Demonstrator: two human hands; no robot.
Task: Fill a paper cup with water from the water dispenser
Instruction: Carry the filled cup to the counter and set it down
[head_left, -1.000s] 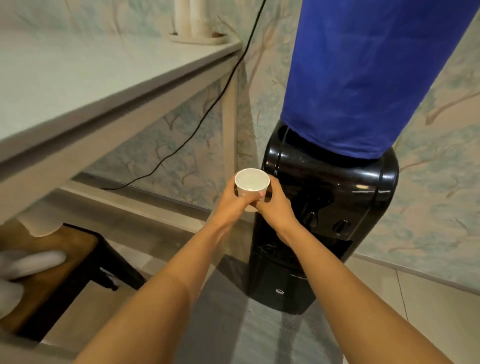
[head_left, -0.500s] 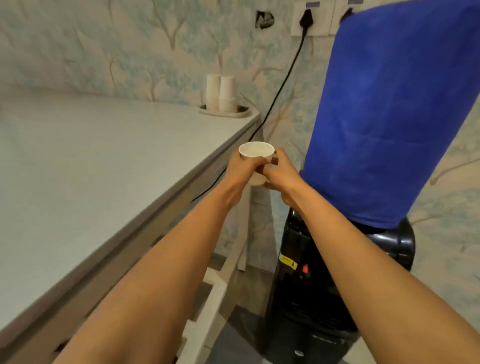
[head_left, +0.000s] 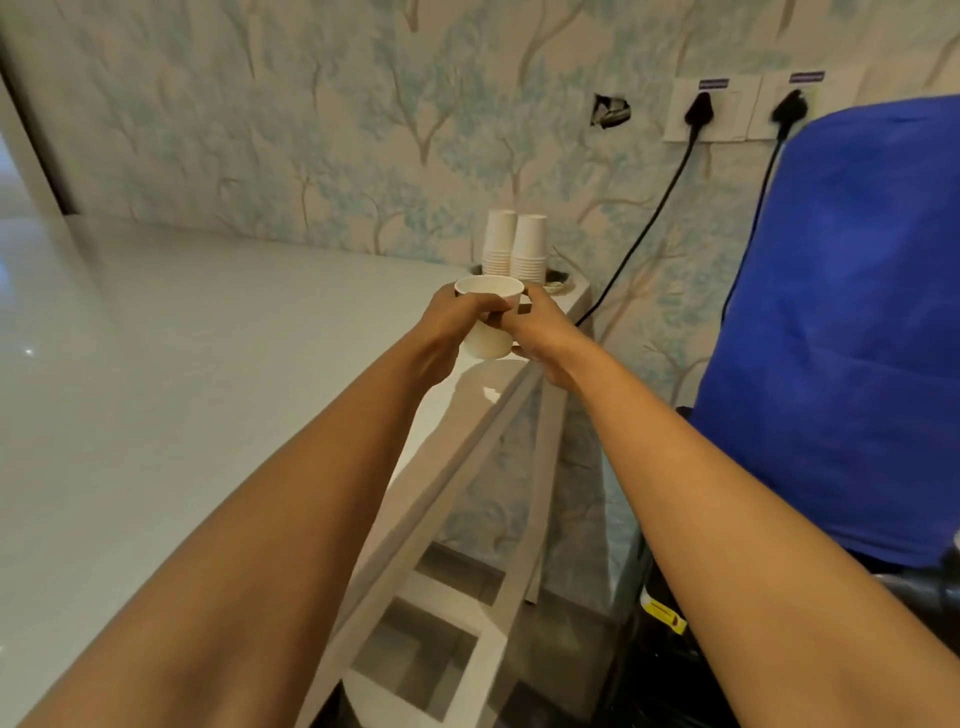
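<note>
Head view: both hands hold one paper cup (head_left: 488, 322) upright above the right edge of the tabletop (head_left: 156, 389). The left hand (head_left: 449, 325) and right hand (head_left: 540, 332) each have fingers clamped on the cup wall. The water dispenser (head_left: 852, 332), draped in blue fabric, stands well to the right. Whether the cup contains water cannot be determined. Recommended handling: keep the rim level, apply light pressure only, since thin paper walls likely buckle. The cup is white, matte, tapered. Two stacks of spare cups (head_left: 514, 244) stand near the wall. The tabletop is smooth, pale, glossy.
</note>
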